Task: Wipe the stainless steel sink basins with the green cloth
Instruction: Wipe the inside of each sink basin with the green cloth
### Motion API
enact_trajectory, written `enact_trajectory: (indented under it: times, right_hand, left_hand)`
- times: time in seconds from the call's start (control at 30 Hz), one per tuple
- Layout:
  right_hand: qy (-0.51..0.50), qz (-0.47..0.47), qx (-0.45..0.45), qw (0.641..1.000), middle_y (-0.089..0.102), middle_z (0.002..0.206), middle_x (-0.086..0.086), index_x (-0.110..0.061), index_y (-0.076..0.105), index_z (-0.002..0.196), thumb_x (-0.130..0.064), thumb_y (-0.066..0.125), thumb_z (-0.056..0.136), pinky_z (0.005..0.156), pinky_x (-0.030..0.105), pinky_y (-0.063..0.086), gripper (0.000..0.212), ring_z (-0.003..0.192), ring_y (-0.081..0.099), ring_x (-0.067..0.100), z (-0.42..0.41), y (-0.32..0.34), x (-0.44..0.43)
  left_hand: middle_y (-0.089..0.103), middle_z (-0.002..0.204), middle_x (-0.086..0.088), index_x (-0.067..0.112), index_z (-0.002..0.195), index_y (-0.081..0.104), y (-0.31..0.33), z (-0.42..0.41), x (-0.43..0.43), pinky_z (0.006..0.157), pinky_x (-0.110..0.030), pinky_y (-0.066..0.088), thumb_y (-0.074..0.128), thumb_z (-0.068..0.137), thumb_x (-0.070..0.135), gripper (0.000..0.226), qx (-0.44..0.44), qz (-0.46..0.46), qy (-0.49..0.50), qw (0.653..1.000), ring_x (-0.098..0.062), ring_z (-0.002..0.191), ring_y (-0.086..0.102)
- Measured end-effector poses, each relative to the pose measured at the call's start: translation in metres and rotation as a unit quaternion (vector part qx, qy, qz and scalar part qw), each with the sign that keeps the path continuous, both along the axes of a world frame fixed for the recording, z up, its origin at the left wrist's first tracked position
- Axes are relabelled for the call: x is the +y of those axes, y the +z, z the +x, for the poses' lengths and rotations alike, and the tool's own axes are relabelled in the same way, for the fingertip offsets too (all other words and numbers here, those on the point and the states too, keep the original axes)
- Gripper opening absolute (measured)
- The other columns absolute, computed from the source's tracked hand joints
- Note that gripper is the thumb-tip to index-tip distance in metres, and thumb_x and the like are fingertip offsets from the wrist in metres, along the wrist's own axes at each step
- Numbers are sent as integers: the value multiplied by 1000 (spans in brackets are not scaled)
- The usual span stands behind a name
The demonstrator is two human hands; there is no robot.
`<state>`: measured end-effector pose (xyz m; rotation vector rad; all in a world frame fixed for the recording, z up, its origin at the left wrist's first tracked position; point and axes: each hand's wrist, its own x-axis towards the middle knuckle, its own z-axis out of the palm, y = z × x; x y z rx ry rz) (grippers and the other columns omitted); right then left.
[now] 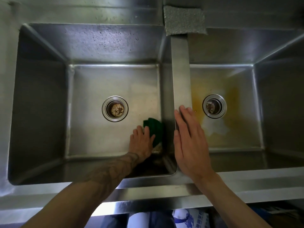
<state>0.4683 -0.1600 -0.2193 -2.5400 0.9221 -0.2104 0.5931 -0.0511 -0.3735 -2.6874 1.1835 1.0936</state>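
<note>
A double stainless steel sink fills the view. On the floor of the left basin (92,89), at its near right corner, lies the green cloth (155,129). My left hand (141,142) presses down on the cloth with its fingers spread over it. My right hand (189,139) lies flat with straight fingers on the steel divider (180,66) between the basins. The right basin (238,79) has yellow-brown stains around its drain (214,106).
The left basin's drain (115,108) holds a strainer with bits of debris. A grey scouring pad (184,19) lies on the back ledge above the divider. The sink's front rim (148,195) runs below my arms, and printed packaging shows under it.
</note>
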Motion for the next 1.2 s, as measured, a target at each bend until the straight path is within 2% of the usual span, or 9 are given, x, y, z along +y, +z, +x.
enact_trajectory:
  times: [0.23,0.37,0.5,0.57,0.7,0.93,1.03,1.13,1.2]
  right_hand:
    - [0,-3,4,1000,28,172,5,-12,34,163,-38,18,114,129,38,23,57,162,17,20,3,1,0]
    - [-2,-1,4,1000,27,172,4,-12,34,162,-34,26,113,130,35,20,54,162,17,18,3,0,0]
    - [-10,16,-22,1000,25,172,0,-16,32,163,-37,23,114,131,29,15,54,162,18,16,3,0,0]
    - [-14,29,-36,999,25,172,-2,-18,33,162,-39,22,114,131,37,21,54,161,20,15,3,-2,-1]
    - [-29,26,-32,999,26,173,2,-17,37,161,-33,29,112,126,55,30,53,161,18,16,11,-4,-10]
    - [-44,16,-36,998,29,171,4,-11,38,161,-22,35,111,128,47,27,52,161,21,16,50,-2,-50]
    - [-51,25,-48,997,31,171,6,-9,39,160,-19,36,110,129,44,26,52,160,23,18,67,-1,-66]
    - [-47,11,-47,998,32,170,8,-7,39,160,-17,37,109,129,39,24,52,160,25,20,71,-2,-68]
    - [-49,5,-47,998,32,170,8,-8,39,160,-17,37,108,128,37,23,52,160,25,20,71,-2,-67]
  left_hand:
    - [42,157,-22,4,158,26,34,-16,-39,119,-47,40,33,115,41,58,271,114,188,937,-38,141,48]
    - [50,155,-15,16,163,20,79,-13,-40,118,-50,46,35,115,41,57,412,7,354,839,-34,137,54]
    - [71,128,0,39,134,50,113,-7,-38,92,-41,64,44,110,53,29,504,-173,453,715,-21,112,72]
    - [74,123,6,42,133,53,118,-6,-44,83,-30,63,45,107,60,33,480,-229,446,720,-12,106,74]
    - [63,142,-7,22,153,44,113,-11,-71,107,-39,53,35,112,54,52,372,-225,492,754,-25,124,63]
    - [71,101,9,29,121,62,124,-11,-84,77,-25,58,50,101,63,42,323,-406,490,700,-8,89,68]
    - [70,112,3,23,128,57,111,-10,-91,78,-16,54,44,111,48,34,320,-362,497,720,-13,102,69]
    - [65,133,-9,15,143,53,100,-2,-97,98,-30,55,38,113,45,45,330,-258,511,750,-24,117,65]
    - [68,125,-2,18,146,54,102,6,-101,81,-15,55,40,113,45,45,327,-281,510,745,-10,101,66]
